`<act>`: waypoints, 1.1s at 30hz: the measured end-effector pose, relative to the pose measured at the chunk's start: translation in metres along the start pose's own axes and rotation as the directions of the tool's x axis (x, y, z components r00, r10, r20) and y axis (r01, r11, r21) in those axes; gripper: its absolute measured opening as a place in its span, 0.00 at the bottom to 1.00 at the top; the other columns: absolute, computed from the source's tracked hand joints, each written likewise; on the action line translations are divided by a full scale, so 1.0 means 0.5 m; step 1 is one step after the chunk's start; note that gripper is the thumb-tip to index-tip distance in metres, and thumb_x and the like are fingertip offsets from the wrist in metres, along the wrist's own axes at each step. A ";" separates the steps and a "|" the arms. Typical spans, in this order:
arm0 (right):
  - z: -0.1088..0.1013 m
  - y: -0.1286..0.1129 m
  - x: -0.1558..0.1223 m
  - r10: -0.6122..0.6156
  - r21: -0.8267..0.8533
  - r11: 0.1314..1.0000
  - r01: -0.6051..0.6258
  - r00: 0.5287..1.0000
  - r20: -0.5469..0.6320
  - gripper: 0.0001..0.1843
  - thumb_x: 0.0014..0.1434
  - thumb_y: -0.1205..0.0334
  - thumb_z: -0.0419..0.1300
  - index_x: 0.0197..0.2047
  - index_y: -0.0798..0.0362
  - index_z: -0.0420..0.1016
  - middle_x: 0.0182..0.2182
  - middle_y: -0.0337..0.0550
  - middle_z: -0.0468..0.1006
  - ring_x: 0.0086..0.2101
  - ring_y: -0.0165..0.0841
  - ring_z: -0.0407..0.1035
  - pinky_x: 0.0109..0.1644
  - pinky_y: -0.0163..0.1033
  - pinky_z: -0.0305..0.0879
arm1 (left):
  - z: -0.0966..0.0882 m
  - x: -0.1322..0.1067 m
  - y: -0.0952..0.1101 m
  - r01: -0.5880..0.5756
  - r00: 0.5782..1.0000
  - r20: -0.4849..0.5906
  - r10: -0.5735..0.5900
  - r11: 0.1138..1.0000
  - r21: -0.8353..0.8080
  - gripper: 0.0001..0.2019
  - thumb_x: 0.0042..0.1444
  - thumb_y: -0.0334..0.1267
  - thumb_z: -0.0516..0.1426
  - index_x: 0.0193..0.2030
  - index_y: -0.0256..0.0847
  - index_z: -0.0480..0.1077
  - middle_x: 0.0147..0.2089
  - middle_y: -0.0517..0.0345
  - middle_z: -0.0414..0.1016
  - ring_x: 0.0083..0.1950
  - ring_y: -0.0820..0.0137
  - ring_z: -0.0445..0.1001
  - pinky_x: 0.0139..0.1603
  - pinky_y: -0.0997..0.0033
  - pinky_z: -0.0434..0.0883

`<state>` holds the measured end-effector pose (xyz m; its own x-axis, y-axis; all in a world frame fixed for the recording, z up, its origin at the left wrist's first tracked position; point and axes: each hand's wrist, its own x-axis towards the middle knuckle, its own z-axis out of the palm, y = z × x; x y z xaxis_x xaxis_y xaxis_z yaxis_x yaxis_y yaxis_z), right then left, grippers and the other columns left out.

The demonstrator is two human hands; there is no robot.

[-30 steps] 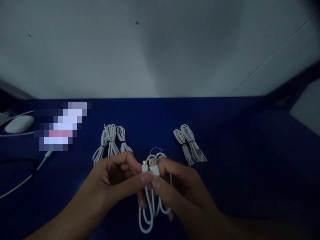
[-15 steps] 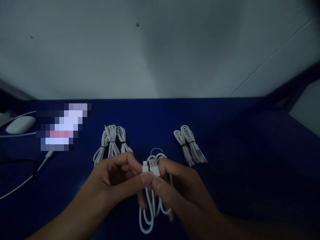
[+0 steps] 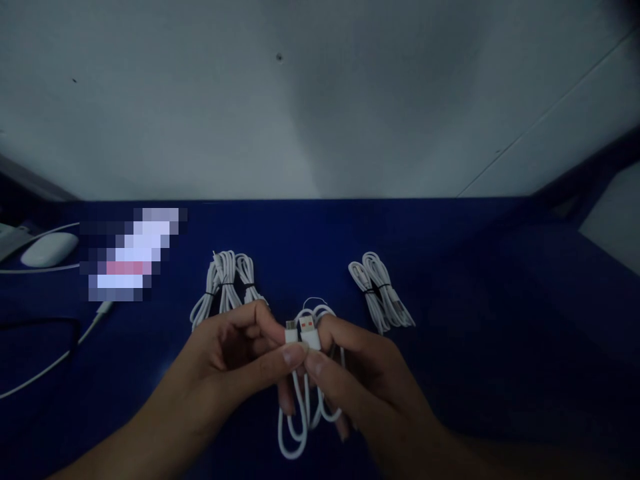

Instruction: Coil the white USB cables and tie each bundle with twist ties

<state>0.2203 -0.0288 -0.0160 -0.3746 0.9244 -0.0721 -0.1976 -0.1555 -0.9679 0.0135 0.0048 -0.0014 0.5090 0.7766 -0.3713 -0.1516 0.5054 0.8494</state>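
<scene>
Between both hands is a loosely looped white USB cable (image 3: 293,455), its coils hanging below my fingers. My left hand (image 3: 235,363) pinches the small plug (image 3: 291,335) between thumb and forefinger. Beside that plug, my right hand (image 3: 357,373) grips the larger USB-A plug (image 3: 310,339), which has orange marks inside its metal end. Both plugs point up and away from me, side by side, with my thumbtips meeting just below. The fingers behind the coils are partly hidden.
Beyond my left hand lie several tied white cable bundles (image 3: 227,273). Two more tied bundles (image 3: 381,290) rest right of centre. A blurred-out phone-like device (image 3: 133,253) with a charging lead and a white mouse (image 3: 50,249) sit at left. A pale wall (image 3: 210,120) backs the blue table (image 3: 450,280).
The view has shifted slightly, so the items at left appear a little further right. Both hands keep their hold on the cable, with the plugs tilted slightly differently.
</scene>
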 end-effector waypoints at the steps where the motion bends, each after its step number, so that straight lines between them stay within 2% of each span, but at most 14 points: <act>1: -0.001 0.003 -0.001 0.015 -0.008 1.000 -0.015 1.000 -0.001 0.21 0.81 0.50 0.62 0.35 0.50 0.72 0.30 0.39 0.79 0.27 0.28 0.65 0.27 0.33 0.63 | 0.000 -0.001 -0.001 -0.005 1.000 -0.001 0.005 1.000 -0.003 0.09 0.66 0.29 0.73 0.38 0.45 0.81 0.32 0.64 0.87 0.32 0.75 0.84 0.39 0.79 0.79; 5: -0.002 0.012 -0.009 0.075 -0.030 0.997 -0.076 0.997 -0.014 0.22 0.82 0.46 0.61 0.36 0.50 0.72 0.33 0.42 0.82 0.26 0.28 0.67 0.28 0.34 0.65 | 0.001 -0.006 0.000 -0.042 0.998 -0.039 0.043 0.999 0.016 0.09 0.65 0.29 0.73 0.38 0.44 0.81 0.31 0.65 0.86 0.31 0.76 0.83 0.38 0.80 0.78; 10: 0.000 0.018 -0.013 0.057 0.010 0.998 -0.057 0.998 -0.031 0.20 0.81 0.50 0.64 0.37 0.50 0.73 0.27 0.34 0.75 0.24 0.25 0.66 0.27 0.31 0.65 | 0.006 -0.009 0.006 -0.097 0.992 -0.077 0.102 0.993 0.062 0.09 0.63 0.28 0.74 0.37 0.43 0.81 0.30 0.64 0.86 0.30 0.75 0.82 0.36 0.80 0.78; 16: 0.002 0.010 -0.008 0.060 0.002 0.998 -0.060 0.998 -0.010 0.22 0.81 0.46 0.63 0.36 0.51 0.71 0.33 0.41 0.81 0.25 0.25 0.67 0.27 0.32 0.63 | 0.005 -0.009 0.005 -0.090 0.993 -0.065 0.096 0.992 0.090 0.08 0.65 0.30 0.74 0.38 0.44 0.81 0.31 0.65 0.86 0.31 0.75 0.82 0.37 0.80 0.78; 20: 0.001 -0.004 -0.005 0.033 0.017 0.999 -0.032 0.999 -0.005 0.22 0.79 0.47 0.64 0.35 0.49 0.69 0.27 0.35 0.72 0.26 0.28 0.65 0.31 0.34 0.69 | 0.000 -0.012 0.003 -0.093 0.984 -0.143 0.107 0.990 0.101 0.10 0.70 0.43 0.72 0.39 0.45 0.80 0.31 0.64 0.84 0.34 0.73 0.82 0.41 0.78 0.78; 23: -0.001 -0.010 -0.002 -0.087 -0.014 0.996 0.087 0.996 0.008 0.20 0.77 0.50 0.65 0.34 0.49 0.71 0.26 0.34 0.70 0.26 0.30 0.64 0.32 0.36 0.67 | 0.000 -0.018 0.003 -0.099 0.963 -0.238 0.124 0.988 0.117 0.11 0.71 0.52 0.71 0.50 0.50 0.82 0.44 0.60 0.87 0.44 0.67 0.86 0.49 0.72 0.82; 25: -0.003 -0.012 0.000 -0.140 -0.043 0.989 0.140 0.990 0.012 0.23 0.78 0.51 0.64 0.30 0.48 0.69 0.25 0.35 0.70 0.27 0.31 0.63 0.33 0.38 0.66 | 0.001 -0.022 0.001 -0.063 0.952 -0.291 0.097 0.991 0.121 0.18 0.70 0.57 0.70 0.59 0.53 0.81 0.52 0.55 0.88 0.52 0.58 0.88 0.50 0.66 0.84; 27: -0.004 -0.014 0.000 -0.143 -0.063 0.988 0.144 0.989 0.025 0.28 0.79 0.50 0.62 0.25 0.47 0.65 0.23 0.36 0.70 0.27 0.33 0.64 0.38 0.42 0.71 | -0.002 -0.026 -0.003 -0.004 0.949 -0.315 0.030 0.997 0.083 0.21 0.70 0.60 0.68 0.63 0.53 0.81 0.56 0.50 0.89 0.55 0.52 0.88 0.50 0.60 0.86; 30: -0.007 -0.017 -0.002 -0.098 -0.057 0.993 0.102 0.993 0.061 0.32 0.81 0.46 0.59 0.23 0.47 0.70 0.26 0.40 0.74 0.30 0.36 0.71 0.46 0.47 0.76 | -0.007 -0.030 -0.015 0.060 0.961 -0.270 -0.067 0.998 -0.034 0.20 0.72 0.57 0.67 0.63 0.52 0.82 0.54 0.48 0.90 0.50 0.51 0.89 0.48 0.58 0.87; 33: -0.010 -0.019 -0.008 -0.067 -0.026 0.997 0.069 0.994 0.091 0.34 0.83 0.42 0.55 0.25 0.48 0.74 0.28 0.42 0.77 0.31 0.36 0.74 0.41 0.45 0.78 | -0.007 -0.030 -0.018 0.082 0.976 -0.190 -0.105 0.989 -0.123 0.19 0.74 0.55 0.66 0.66 0.56 0.80 0.47 0.52 0.90 0.41 0.57 0.89 0.40 0.62 0.86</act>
<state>0.2281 -0.0293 -0.0077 -0.4419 0.8970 0.0151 -0.1997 -0.0820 -0.9764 0.0044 -0.0100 -0.0048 0.3517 0.7766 -0.5227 -0.2123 0.6100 0.7635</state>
